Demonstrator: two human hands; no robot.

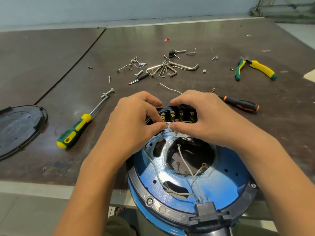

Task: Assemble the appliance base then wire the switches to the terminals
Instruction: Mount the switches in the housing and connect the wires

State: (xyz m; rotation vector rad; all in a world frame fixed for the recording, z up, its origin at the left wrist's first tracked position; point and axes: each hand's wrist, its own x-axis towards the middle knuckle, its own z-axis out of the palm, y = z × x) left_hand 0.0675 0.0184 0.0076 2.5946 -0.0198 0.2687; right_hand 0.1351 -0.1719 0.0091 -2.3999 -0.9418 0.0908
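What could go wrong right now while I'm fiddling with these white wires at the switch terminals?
1. Both hands, left hand and right hand, pinch the white wires right at the switch terminals; a hard tug might bend a tab or loosen a connector.
2. The blue appliance base overhangs the table edge toward you and could tip off.
3. Loose ring-terminal leads lie inside and could get mixed up.

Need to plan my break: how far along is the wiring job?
Partly done: blue base ring is screwed on. Now left hand and right hand pinch white wires at the switch terminals. Left: loose ring-lug wires, black cover still off.
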